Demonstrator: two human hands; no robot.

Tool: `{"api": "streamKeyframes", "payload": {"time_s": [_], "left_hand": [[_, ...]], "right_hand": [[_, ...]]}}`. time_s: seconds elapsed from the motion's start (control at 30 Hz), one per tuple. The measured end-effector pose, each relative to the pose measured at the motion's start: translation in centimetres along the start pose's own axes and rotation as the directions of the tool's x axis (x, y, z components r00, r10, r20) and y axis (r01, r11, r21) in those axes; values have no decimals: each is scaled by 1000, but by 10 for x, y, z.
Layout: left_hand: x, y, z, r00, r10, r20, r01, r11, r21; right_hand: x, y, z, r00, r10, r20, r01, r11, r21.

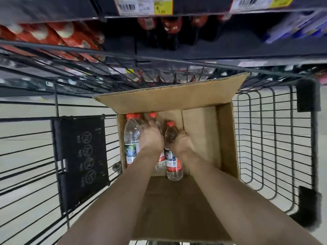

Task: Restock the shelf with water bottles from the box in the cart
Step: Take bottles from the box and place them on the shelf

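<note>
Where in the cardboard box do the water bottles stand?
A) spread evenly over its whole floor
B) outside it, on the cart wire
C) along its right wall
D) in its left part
D: the red-capped water bottles cluster in the left part of the cardboard box, and its floor at the right is bare.

The box sits in the cart. Bottles stand in the box's left half: left bottle by its wall, mid bottle in the left grip, right bottle in the right grip. The shelf lies beyond the box.
</note>
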State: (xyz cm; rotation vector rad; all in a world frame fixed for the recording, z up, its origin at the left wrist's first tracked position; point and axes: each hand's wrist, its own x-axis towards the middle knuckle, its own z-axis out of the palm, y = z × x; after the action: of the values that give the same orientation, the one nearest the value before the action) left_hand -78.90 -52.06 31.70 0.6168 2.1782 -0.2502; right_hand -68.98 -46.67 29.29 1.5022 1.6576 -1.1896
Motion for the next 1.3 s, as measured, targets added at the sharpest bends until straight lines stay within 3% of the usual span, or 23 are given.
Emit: {"api": "streamKeyframes", "payload": {"time_s": [0.13, 0.2, 0.3, 0.33, 0.43, 0.53, 0.6, 0.83, 1.0, 1.3], "left_hand": [[2, 5, 0, 997, 42, -62, -34, 993, 117], [5, 8, 3, 996, 59, -68, -39, 966, 254], [4, 9, 13, 995, 77, -68, -50, 940, 337], [4, 10, 16, 996, 56, -65, -36, 960, 279], [3, 12, 26, 995, -82, -48, 74, 986, -148], [-1, 15, 29, 991, -131, -22, 104, 869, -485], [-5, 13, 26, 992, -112, -53, 59, 803, -593], [-46, -1, 7, 979, 82, -188, -189, 716, -672], [-86, -5, -24, 946, 139, -293, -314, 618, -721], [-176, -22, -122, 816, 309, -488, -566, 596, -569]], "right_hand": [[0, 10, -8, 992, 26, -123, -5, 986, 166], [0, 15, -19, 984, 19, -178, 28, 965, 260], [0, 22, -39, 967, -8, -256, 83, 955, 284], [1, 23, -45, 962, -14, -272, 95, 954, 286], [1, 28, -58, 968, -12, -250, 97, 939, 330], [-1, 33, -63, 978, -49, -205, 122, 924, 361], [-3, 36, -63, 979, -80, -187, 146, 916, 374], [-40, 43, -84, 959, -181, -216, 257, 874, 412], [-85, 32, -117, 917, -283, -281, 374, 854, 361], [-212, -17, -163, 805, -380, -455, 538, 790, 292]]}}
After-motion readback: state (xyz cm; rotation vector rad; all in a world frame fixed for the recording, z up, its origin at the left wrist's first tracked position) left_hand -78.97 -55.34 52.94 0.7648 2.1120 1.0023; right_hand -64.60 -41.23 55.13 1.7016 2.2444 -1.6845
